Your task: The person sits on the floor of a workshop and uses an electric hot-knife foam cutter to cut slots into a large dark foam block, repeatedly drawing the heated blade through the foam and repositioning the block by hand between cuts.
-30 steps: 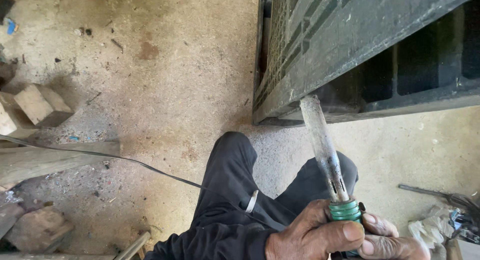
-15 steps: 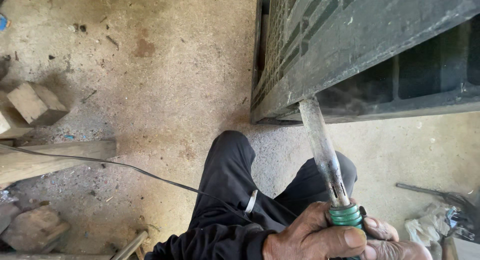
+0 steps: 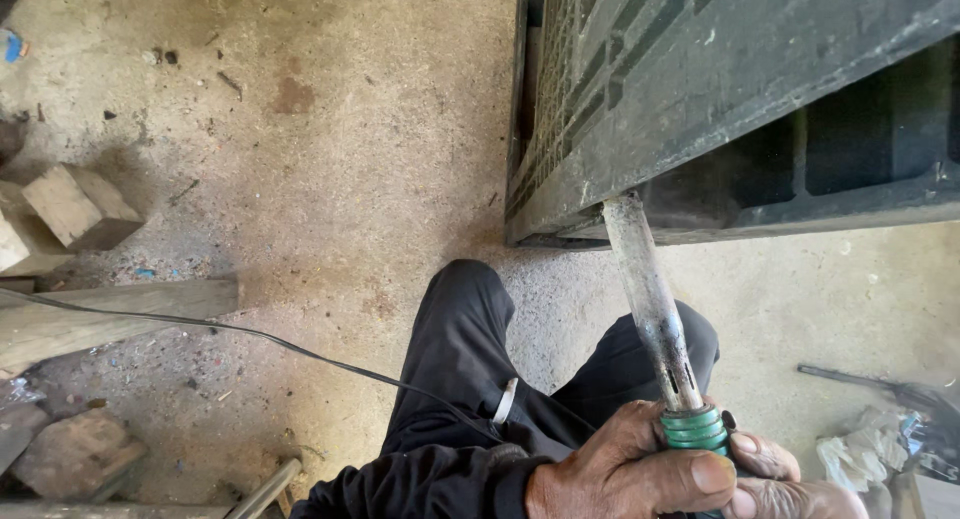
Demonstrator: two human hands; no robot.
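You grip the green handle (image 3: pixel 697 429) in both closed hands, left hand (image 3: pixel 640 471) and right hand (image 3: pixel 790 484), keeping the sooty metal barrel (image 3: pixel 648 294) tip pressed against the dark plastic pallet (image 3: pixel 720 109) edge.

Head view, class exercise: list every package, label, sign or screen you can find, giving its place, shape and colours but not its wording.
No sign, screen or readable label shows.
Crumpled wrapper or plastic scrap: lower right on the floor, whitish, shapeless; kind unclear.
Small blue scrap: top left edge, too small to tell.
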